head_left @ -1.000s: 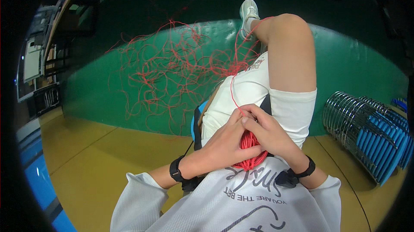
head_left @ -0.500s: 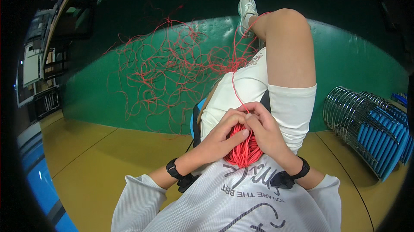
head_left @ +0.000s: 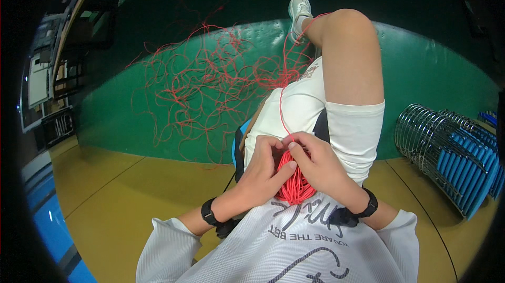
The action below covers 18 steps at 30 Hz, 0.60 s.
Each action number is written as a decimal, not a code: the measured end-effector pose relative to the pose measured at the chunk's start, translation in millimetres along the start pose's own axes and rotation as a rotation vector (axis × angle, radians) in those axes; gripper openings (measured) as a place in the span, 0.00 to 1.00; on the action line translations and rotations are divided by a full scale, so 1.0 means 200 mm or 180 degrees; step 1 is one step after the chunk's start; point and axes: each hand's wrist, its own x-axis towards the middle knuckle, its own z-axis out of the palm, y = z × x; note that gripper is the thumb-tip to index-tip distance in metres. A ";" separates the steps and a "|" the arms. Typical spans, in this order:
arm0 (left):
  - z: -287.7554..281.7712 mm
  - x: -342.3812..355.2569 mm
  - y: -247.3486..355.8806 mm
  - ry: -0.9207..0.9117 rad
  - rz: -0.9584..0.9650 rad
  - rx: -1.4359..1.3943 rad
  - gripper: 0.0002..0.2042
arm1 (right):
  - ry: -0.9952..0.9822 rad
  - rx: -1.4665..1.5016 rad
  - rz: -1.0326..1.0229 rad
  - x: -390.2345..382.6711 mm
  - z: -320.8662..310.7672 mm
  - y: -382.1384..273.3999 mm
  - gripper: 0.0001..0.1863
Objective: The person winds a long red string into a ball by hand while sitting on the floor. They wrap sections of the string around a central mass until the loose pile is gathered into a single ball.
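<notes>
Close to us, our left hand (head_left: 261, 173) and right hand (head_left: 319, 166) both wrap their fingers around a bundle of thin red cord (head_left: 294, 184) in our lap. One strand runs up from our fingers, over the white shorts (head_left: 300, 109), to a big messy pile of red cord (head_left: 210, 83) on the green floor (head_left: 421, 73). Stacked blue chairs (head_left: 452, 151) stand on the right.

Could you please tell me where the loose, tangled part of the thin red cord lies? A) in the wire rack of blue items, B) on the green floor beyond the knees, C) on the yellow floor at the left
B: the tangled thin red cord sprawls over the green floor, running back to both hands.
</notes>
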 end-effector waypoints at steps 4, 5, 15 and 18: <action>-0.05 -0.01 0.01 -0.0187 -0.0459 0.0054 0.21 | 0.0142 0.0252 -0.0311 -0.02 0.01 0.02 0.09; -0.07 0.00 0.00 -0.0184 -0.0463 0.0054 0.21 | 0.0137 0.0253 -0.0312 -0.03 0.01 0.01 0.09; -0.22 0.15 -0.05 -0.0932 -0.0370 -0.1310 0.23 | 0.0568 0.0457 -0.1204 0.05 0.03 -0.05 0.05; -0.22 0.15 0.00 -0.0752 -0.0217 -0.1144 0.25 | 0.0579 0.0344 -0.1488 0.09 0.01 -0.05 0.06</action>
